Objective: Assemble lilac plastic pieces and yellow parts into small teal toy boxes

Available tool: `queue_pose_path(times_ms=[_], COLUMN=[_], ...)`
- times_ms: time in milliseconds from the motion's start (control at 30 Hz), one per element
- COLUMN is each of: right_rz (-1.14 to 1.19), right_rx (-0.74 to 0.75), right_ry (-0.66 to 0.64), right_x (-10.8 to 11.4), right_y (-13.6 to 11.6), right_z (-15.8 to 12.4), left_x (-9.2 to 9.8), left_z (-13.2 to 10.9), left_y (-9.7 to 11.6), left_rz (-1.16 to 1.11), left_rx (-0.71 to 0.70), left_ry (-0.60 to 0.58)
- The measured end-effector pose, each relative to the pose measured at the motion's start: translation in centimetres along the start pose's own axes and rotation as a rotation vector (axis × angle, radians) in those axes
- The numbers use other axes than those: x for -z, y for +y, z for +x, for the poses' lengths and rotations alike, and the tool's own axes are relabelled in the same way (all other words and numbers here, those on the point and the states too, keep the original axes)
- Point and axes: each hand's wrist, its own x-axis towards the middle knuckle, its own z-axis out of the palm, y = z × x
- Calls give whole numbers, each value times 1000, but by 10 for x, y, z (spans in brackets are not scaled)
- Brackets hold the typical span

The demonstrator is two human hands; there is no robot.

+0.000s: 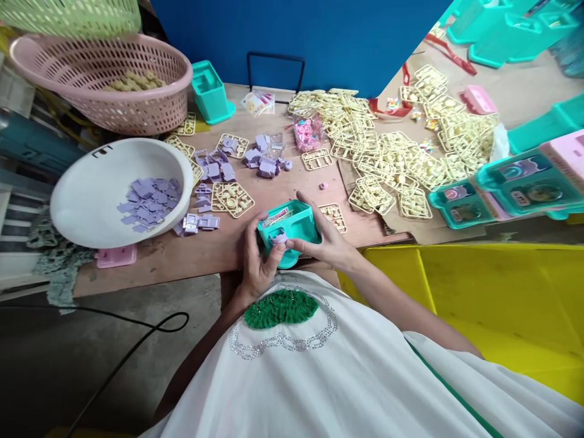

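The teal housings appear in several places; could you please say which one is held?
It is the teal housing at the near edge of the table, between the left hand and right hand; neither hand touches the other teal housings.

Soft light brightens the tabletop [296, 181], the floor [152, 359] is dim, and frame edges stretch.
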Motion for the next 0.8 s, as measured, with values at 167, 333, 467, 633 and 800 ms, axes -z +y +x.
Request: queue_pose_path(times_ms=[167, 333, 467, 633, 800], right_rz=[-2, -19, 45, 107, 45], right_rx=[-28, -48, -86, -167, -150], right_ry=[7, 51, 56, 41, 93], right_x=[-1, -6, -6, -2, -4], right_y=[-2, 0, -5, -7, 4], right_z=[-3, -6, -2, 3, 2], left_x=[-2, -6, -7, -3, -6], left_z=[2, 5, 8, 9, 8], left_y=[-2, -1, 0, 6, 9], left_rz=[61, 83, 53, -18, -47], left_rx=[-113, -147, -66, 11, 70], left_ry=[61, 127, 129, 71, 105])
